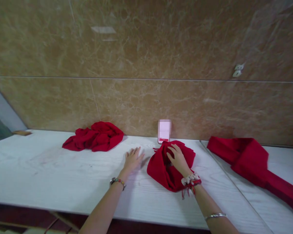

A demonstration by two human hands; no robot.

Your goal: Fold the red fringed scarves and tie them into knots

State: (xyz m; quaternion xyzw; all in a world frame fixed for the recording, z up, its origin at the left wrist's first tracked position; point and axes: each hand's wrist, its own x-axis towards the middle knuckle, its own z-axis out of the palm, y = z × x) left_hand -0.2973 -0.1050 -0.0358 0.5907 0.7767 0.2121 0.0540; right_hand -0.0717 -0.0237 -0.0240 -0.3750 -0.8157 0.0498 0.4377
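Observation:
A bunched red scarf [157, 169] with a bit of fringe at its far left edge lies on the white table in front of me. My right hand [178, 159] is on top of it, fingers curled at an inner fold; the fingertips are partly lost in the cloth. Just left of that scarf, my left hand [133, 159] hovers low over or rests on the tabletop, holding nothing, its fingers spread. I cannot tell whether it touches the surface.
Against the tiled wall [127, 104] leans a phone [164, 130], right behind the scarf. Another crumpled red cloth [107, 136] lies to the left. A long folded red cloth [251, 165] stretches to the right across a seam in the white table [51, 175].

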